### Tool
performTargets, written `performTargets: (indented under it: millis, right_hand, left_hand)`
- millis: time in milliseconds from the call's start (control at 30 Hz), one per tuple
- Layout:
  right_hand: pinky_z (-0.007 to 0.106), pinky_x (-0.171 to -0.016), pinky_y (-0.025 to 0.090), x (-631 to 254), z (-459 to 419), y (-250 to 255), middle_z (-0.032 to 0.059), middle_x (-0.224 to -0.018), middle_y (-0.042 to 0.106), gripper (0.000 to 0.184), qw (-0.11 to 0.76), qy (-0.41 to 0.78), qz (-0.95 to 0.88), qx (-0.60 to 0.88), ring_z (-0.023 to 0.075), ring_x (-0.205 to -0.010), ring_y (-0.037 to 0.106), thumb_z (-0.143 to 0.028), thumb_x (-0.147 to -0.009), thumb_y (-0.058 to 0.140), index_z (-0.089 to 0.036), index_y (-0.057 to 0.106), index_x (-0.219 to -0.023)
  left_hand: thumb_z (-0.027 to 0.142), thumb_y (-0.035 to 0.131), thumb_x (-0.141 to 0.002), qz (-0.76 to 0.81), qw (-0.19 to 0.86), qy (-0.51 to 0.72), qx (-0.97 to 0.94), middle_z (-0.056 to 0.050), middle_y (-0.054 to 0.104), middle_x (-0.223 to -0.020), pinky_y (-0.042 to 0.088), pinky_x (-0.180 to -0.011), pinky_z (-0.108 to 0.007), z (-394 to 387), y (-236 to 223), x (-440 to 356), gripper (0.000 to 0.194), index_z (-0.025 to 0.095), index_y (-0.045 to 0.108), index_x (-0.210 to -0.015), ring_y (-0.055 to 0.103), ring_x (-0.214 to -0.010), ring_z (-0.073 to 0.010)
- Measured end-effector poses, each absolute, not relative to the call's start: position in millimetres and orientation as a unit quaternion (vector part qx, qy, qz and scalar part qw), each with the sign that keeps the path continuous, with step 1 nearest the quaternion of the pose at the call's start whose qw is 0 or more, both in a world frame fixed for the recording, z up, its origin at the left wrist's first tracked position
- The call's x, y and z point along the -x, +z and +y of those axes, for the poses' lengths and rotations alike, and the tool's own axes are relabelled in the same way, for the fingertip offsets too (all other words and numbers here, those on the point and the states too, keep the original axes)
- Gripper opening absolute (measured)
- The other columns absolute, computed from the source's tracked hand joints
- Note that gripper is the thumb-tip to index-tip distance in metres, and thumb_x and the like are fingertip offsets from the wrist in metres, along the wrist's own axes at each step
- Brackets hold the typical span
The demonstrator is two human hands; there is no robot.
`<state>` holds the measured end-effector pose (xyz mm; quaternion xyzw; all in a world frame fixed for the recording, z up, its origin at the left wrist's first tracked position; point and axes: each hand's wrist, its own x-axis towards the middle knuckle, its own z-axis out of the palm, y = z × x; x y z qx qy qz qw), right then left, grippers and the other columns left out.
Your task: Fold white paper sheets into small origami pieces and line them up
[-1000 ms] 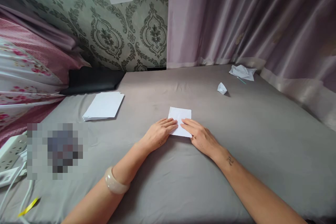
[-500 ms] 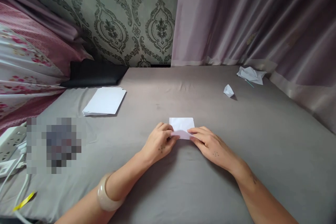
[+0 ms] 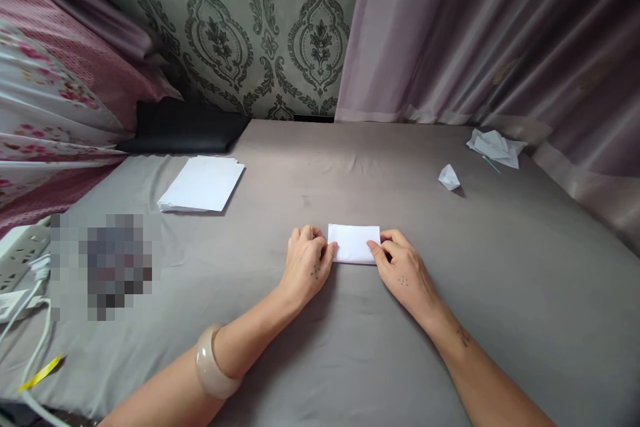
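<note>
A small folded sheet of white paper [image 3: 353, 243] lies in front of me on the grey cloth, its long side running left to right. My left hand [image 3: 309, 257] pinches its left edge, thumb on top and fingers curled behind. At the opposite short edge, my right hand [image 3: 401, 267] grips the paper the same way, thumb over the face and the other fingers partly hidden beneath. A pale bangle [image 3: 213, 363] circles my left forearm.
A stack of white paper [image 3: 203, 185] lies to the left. Far right are a folded paper piece [image 3: 449, 177], crumpled paper [image 3: 495, 147] and a thin greenish stick [image 3: 491, 164]. A power strip [image 3: 20, 253], cables and a yellow strip [image 3: 42, 373] occupy the left edge.
The paper's raised near edge now lies flat, folded over. My hands have moved apart to its two short ends. The view has shifted slightly.
</note>
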<state>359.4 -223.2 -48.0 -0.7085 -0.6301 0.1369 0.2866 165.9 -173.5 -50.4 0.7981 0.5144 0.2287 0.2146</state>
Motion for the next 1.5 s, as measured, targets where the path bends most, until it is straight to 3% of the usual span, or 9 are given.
performTargets:
  millis: [467, 800, 1000, 1133, 1200, 1367, 1500]
  right_hand:
    - [0.031, -0.062, 0.044, -355, -224, -50, 0.0057, -0.091, 0.057, 0.038, 0.279, 0.063, -0.622, 0.729, 0.0116, -0.059, 0.049, -0.039, -0.09, 0.05, -0.021, 0.042, -0.058]
    - [0.03, -0.06, 0.043, -354, -221, -49, 0.0035, -0.082, 0.051, 0.039, 0.246, 0.049, -0.625, 0.74, 0.0136, -0.063, 0.051, -0.046, -0.091, 0.049, -0.022, 0.039, -0.061]
    - [0.031, -0.059, 0.043, -355, -221, -51, 0.0038, -0.082, 0.051, 0.038, 0.241, 0.018, -0.633, 0.735, 0.0132, -0.061, 0.05, -0.045, -0.092, 0.047, -0.022, 0.039, -0.062]
    - [0.031, -0.062, 0.043, -356, -221, -53, 0.0033, -0.081, 0.051, 0.033, 0.236, 0.011, -0.64, 0.731, 0.0141, -0.062, 0.052, -0.042, -0.092, 0.048, -0.022, 0.042, -0.066]
    - [0.031, -0.062, 0.043, -356, -220, -54, 0.0029, -0.081, 0.051, 0.03, 0.231, 0.011, -0.636, 0.736, 0.0149, -0.064, 0.053, -0.04, -0.091, 0.05, -0.023, 0.044, -0.067]
    - [0.03, -0.064, 0.045, -357, -221, -51, 0.0033, -0.084, 0.055, 0.023, 0.255, 0.039, -0.633, 0.73, 0.0159, -0.07, 0.057, -0.037, -0.09, 0.052, -0.022, 0.05, -0.073]
    - [0.029, -0.067, 0.048, -358, -230, -41, 0.0051, -0.103, 0.058, 0.017, 0.254, 0.09, -0.676, 0.686, 0.0166, -0.08, 0.062, -0.038, -0.088, 0.057, -0.022, 0.058, -0.094]
  left_hand:
    - [0.033, 0.043, -0.095, 0.496, 0.144, 0.208, -0.83, -0.009, 0.056, -0.092, 0.043, -0.072, -0.037, -169, -49, -168, 0.036, 0.017, 0.055, -0.066, 0.043, -0.079, -0.0204]
    - [0.032, 0.039, -0.096, 0.498, 0.138, 0.182, -0.836, -0.011, 0.056, -0.09, 0.043, -0.072, -0.038, -170, -44, -169, 0.038, 0.017, 0.052, -0.064, 0.043, -0.075, -0.0198]
    - [0.031, 0.039, -0.097, 0.498, 0.094, 0.169, -0.846, -0.011, 0.055, -0.088, 0.042, -0.071, -0.038, -170, -40, -167, 0.029, 0.016, 0.054, -0.078, 0.043, -0.075, -0.0209]
    - [0.033, 0.043, -0.096, 0.383, 0.066, 0.191, -0.901, -0.009, 0.059, -0.105, 0.04, -0.079, -0.038, -172, -36, -168, 0.02, 0.019, 0.057, -0.1, 0.048, -0.093, -0.0233]
    - [0.036, 0.047, -0.095, 0.312, 0.062, 0.18, -0.931, -0.006, 0.062, -0.106, 0.038, -0.08, -0.037, -173, -37, -169, 0.02, 0.021, 0.059, -0.101, 0.049, -0.098, -0.0233]
    - [0.021, 0.037, -0.099, 0.252, 0.044, 0.129, -0.958, -0.005, 0.063, -0.09, 0.035, -0.072, -0.035, -173, -40, -170, 0.024, 0.02, 0.062, -0.097, 0.053, -0.085, -0.0193]
    - [0.017, 0.036, -0.098, 0.232, -0.001, 0.111, -0.966, -0.007, 0.062, -0.089, 0.034, -0.071, -0.035, -172, -38, -171, 0.024, 0.017, 0.06, -0.096, 0.052, -0.083, -0.0209]
